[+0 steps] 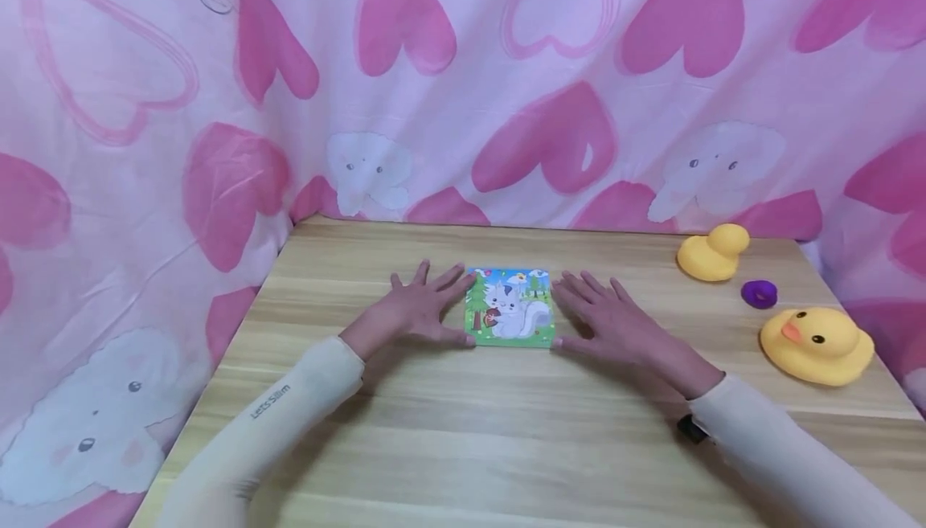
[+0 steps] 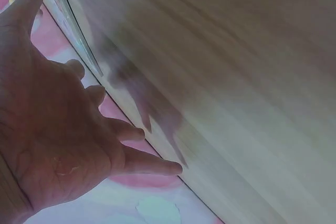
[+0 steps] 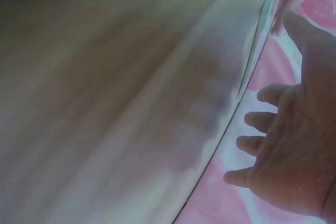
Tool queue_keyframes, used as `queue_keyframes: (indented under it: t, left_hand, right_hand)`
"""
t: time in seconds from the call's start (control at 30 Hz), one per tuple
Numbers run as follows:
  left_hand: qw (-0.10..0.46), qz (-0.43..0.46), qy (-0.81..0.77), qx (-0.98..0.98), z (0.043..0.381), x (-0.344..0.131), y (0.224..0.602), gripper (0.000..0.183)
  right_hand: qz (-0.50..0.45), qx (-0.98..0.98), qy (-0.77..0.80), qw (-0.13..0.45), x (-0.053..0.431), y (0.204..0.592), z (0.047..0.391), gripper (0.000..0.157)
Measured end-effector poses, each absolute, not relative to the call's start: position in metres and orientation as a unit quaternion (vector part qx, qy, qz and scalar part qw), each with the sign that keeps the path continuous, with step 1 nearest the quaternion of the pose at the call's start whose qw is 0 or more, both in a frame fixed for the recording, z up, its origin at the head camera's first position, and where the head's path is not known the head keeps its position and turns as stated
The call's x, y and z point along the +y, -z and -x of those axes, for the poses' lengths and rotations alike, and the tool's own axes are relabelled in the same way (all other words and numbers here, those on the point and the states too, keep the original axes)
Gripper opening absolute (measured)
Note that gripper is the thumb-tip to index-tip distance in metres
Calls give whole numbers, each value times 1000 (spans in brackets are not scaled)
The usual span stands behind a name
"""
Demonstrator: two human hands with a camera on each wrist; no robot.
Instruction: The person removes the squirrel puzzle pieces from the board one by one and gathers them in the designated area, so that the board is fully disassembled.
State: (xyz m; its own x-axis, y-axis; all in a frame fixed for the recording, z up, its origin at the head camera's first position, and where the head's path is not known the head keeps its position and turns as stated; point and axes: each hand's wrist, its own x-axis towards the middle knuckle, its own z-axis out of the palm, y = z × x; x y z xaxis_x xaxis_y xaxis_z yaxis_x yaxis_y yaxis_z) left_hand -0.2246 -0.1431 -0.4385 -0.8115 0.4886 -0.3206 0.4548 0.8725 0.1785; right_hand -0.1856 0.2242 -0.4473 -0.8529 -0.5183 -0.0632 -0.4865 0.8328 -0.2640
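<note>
A flat square picture board (image 1: 510,307) with a grey squirrel holding an acorn lies on the wooden table. At its left edge is my left hand (image 1: 419,307), fingers spread and straight, thumb and fingertips at or very near the border. My right hand (image 1: 611,315) mirrors it on the right edge, its fingers also extended. Whether every fingertip touches the board I cannot tell. The left wrist view shows the left palm (image 2: 58,124) beside the board's thin edge (image 2: 76,24). In the right wrist view the right palm (image 3: 299,140) faces the board's edge (image 3: 257,45) likewise.
At the right side of the table (image 1: 463,448) sit two yellow rubber ducks, one farther back (image 1: 712,253) and a larger one (image 1: 817,347) nearer. A small purple object (image 1: 760,294) lies between them. A pink heart-patterned curtain (image 1: 463,110) hangs behind and beside the table.
</note>
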Motion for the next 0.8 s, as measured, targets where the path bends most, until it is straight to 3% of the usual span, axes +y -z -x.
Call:
queue_keyframes:
  t: [0.4,0.8]
  left_hand:
    - [207,-234,-27,950,230,-135,441,115]
    - [222,-225,-16,949,230,-134,434,117]
  right_hand:
    - [288,947,119,76,192,441,204,100]
    - [283,930,208,109,122,438,248,77]
